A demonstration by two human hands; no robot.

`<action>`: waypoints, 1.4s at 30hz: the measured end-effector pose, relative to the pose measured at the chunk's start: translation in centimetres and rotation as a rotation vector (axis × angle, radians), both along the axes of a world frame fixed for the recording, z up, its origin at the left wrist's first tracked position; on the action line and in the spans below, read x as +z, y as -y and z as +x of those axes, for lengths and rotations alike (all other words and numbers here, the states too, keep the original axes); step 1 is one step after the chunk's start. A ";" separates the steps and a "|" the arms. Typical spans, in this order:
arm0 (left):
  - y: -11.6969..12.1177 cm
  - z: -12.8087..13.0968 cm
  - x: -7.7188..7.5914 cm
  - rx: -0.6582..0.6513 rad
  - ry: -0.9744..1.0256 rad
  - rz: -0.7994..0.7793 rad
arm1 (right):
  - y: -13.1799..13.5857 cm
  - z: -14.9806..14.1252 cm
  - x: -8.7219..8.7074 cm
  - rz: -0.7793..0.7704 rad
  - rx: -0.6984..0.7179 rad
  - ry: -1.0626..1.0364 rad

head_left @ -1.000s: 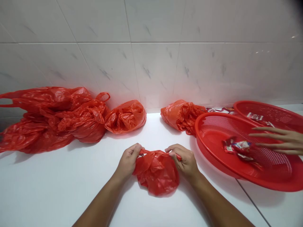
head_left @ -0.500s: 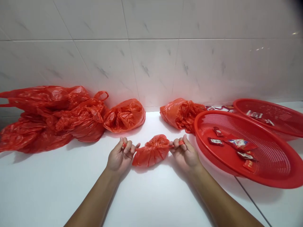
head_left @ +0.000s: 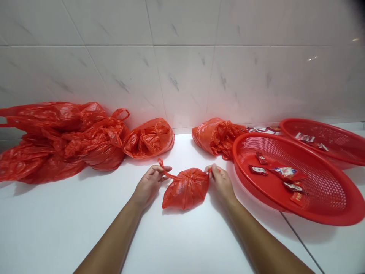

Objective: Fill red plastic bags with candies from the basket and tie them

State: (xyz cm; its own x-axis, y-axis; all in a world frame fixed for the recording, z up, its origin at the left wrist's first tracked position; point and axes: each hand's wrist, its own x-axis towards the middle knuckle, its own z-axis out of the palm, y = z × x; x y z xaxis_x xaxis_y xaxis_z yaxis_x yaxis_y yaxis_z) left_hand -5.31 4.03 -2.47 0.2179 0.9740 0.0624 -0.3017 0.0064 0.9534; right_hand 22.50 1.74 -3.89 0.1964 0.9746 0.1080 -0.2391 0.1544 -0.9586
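A small red plastic bag [head_left: 186, 192], gathered and knotted at its top, sits on the white table between my hands. My left hand [head_left: 149, 184] is at its left, thumb and fingers pinched on one handle, whose loop sticks up above the fingers. On the other side my right hand [head_left: 221, 182] grips the opposite handle close to the knot. What the bag contains is hidden by the plastic.
A red basket [head_left: 285, 207] with several wrapped candies [head_left: 286, 173] stands at right, a second red basket [head_left: 348, 139] behind it. Along the tiled wall lie a crumpled red bag [head_left: 219, 135], another red bag [head_left: 149, 139] and a heap of red bags [head_left: 65, 140] at left.
My left hand has loosened from a fist to a pinch, and its handle loop now stands up. The small bag has tipped towards me and looks fuller. My right hand has turned palm-down.
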 end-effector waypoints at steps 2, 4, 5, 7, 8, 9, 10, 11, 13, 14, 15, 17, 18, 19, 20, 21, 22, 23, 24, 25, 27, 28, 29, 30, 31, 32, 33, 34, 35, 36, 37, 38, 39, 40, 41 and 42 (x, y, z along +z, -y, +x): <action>0.6 0.7 -0.6 -0.120 -0.120 0.036 | 0.2 -0.2 -0.3 0.009 0.017 0.221; 1.7 1.8 -1.0 -0.206 -0.269 0.075 | 0.5 -0.4 -0.5 0.000 0.088 0.423; 2.3 2.4 -1.1 -0.231 -0.359 0.093 | 0.8 -0.5 -0.5 -0.005 0.134 0.502; 3.5 3.4 -1.2 -0.230 -0.549 0.150 | 1.4 -1.0 -0.2 0.009 0.228 0.606; 3.9 3.8 -1.3 -0.211 -0.627 0.188 | 1.7 -1.3 0.1 0.032 0.264 0.636; 4.2 4.1 -1.3 -0.191 -0.685 0.230 | 2.0 -1.6 0.3 0.062 0.287 0.656; 4.4 4.3 -1.4 -0.169 -0.717 0.270 | 2.2 -1.9 0.5 0.092 0.299 0.671; 4.5 4.4 -1.4 -0.148 -0.726 0.303 | 2.4 -2.2 0.7 0.117 0.305 0.686; 4.5 4.6 -1.3 -0.119 -0.721 0.336 | 2.7 -2.6 0.8 0.146 0.308 0.720; 4.4 4.7 -1.2 -0.108 -0.726 0.344 | 2.7 -2.7 0.9 0.148 0.311 0.736; 4.3 4.8 -1.0 -0.096 -0.735 0.350 | 2.6 -2.8 0.8 0.146 0.316 0.749; 4.3 5.2 -0.6 -0.076 -0.755 0.364 | 2.5 -2.8 0.8 0.133 0.329 0.772; 4.3 5.4 -0.3 -0.066 -0.761 0.370 | 2.5 -2.8 0.8 0.127 0.334 0.784; 4.4 5.7 -0.1 -0.055 -0.762 0.372 | 2.4 -2.8 0.8 0.125 0.340 0.796; 4.5 5.9 0.0 -0.041 -0.761 0.369 | 2.4 -2.8 0.8 0.126 0.345 0.806; 4.6 6.1 0.1 -0.024 -0.759 0.360 | 2.4 -2.8 0.9 0.125 0.349 0.816; 4.7 6.2 0.2 -0.005 -0.758 0.346 | 2.4 -2.8 0.9 0.125 0.354 0.825; 4.8 6.3 0.1 0.011 -0.757 0.333 | 2.4 -2.8 1.0 0.124 0.358 0.832; 4.8 6.4 0.1 0.024 -0.755 0.321 | 2.4 -2.8 1.1 0.121 0.362 0.837; 4.9 6.4 0.0 0.033 -0.754 0.314 | 2.4 -2.8 1.1 0.119 0.365 0.841; 4.8 6.3 -0.1 0.042 -0.749 0.311 | 2.4 -2.9 1.0 0.119 0.367 0.844; 4.7 6.2 -0.2 0.042 -0.745 0.310 | 2.4 -2.9 0.9 0.122 0.364 0.845; 4.7 6.2 -0.2 0.044 -0.739 0.311 | 2.4 -3.0 0.8 0.127 0.357 0.847; 4.6 6.1 -0.3 0.051 -0.732 0.312 | 2.4 -3.1 0.6 0.133 0.347 0.850; 4.6 6.0 -0.4 0.060 -0.730 0.315 | 2.4 -3.1 0.4 0.141 0.336 0.852; 4.5 6.0 -0.4 0.070 -0.734 0.317 | 2.4 -3.2 0.2 0.149 0.327 0.856; 4.5 5.9 -0.5 0.077 -0.745 0.318 | 2.4 -3.3 0.0 0.155 0.321 0.861; 4.5 5.9 -0.5 0.082 -0.761 0.317 | 2.3 -3.4 -0.1 0.159 0.318 0.868; 4.5 5.9 -0.5 0.083 -0.782 0.314 | 2.3 -3.5 -0.1 0.160 0.316 0.876; 4.5 5.9 -0.5 0.083 -0.802 0.309 | 2.3 -3.6 -0.2 0.158 0.315 0.887; 4.6 5.9 -0.6 0.085 -0.820 0.307 | 2.3 -3.8 -0.2 0.154 0.313 0.902; 4.6 5.9 -0.6 0.090 -0.832 0.306 | 2.3 -3.9 -0.2 0.150 0.309 0.919; 4.7 5.9 -0.7 0.096 -0.841 0.305 | 2.3 -4.0 -0.2 0.147 0.302 0.937; 4.7 5.9 -0.7 0.104 -0.846 0.304 | 2.3 -4.1 -0.3 0.147 0.293 0.956; 4.7 5.9 -0.8 0.114 -0.849 0.304 | 2.3 -4.3 -0.4 0.147 0.283 0.974; 4.7 5.9 -0.9 0.123 -0.854 0.303 | 2.3 -4.4 -0.5 0.148 0.271 0.991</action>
State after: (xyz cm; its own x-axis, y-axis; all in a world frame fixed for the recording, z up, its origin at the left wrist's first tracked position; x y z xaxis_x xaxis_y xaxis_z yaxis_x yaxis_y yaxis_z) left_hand 0.56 -0.70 -3.36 0.2032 0.9616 0.1844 0.5247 -0.2659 0.8087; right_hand 18.08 -0.57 -4.37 -0.2696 0.9365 0.2242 0.6021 0.3457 -0.7197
